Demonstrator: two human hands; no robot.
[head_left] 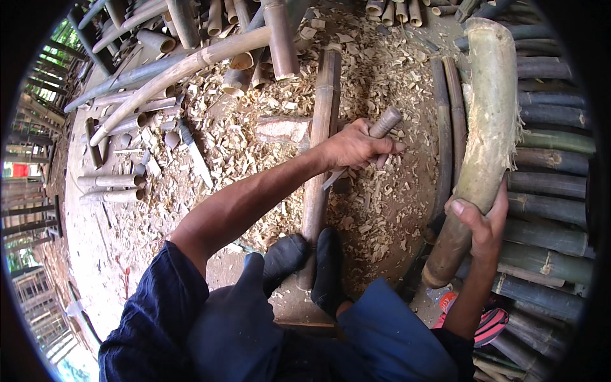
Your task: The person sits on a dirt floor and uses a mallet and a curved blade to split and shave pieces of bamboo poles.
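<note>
My left hand (358, 148) is closed around a bladed tool (386, 121) with a thick round handle. The handle's end sticks up past my fingers, and part of the blade shows below my wrist; whether it is a knife or a chisel I cannot tell. Under that wrist lies a long brown bamboo pole (313, 216), its near end between my dark-socked feet (284, 260). On the right, my right hand (480, 221) grips a thick pale bamboo section (487, 121) near its lower end. That section is tilted, its surface scraped, with frayed fibres along one side.
Wood chips (375, 197) cover the ground. A knife (195, 153) lies among them to the left. A notched wooden block (283, 130) sits by the pole. Bamboo pieces (184, 25) fill the far side, and stacked bamboo poles (547, 153) line the right. A pink-and-black item (490, 325) lies at lower right.
</note>
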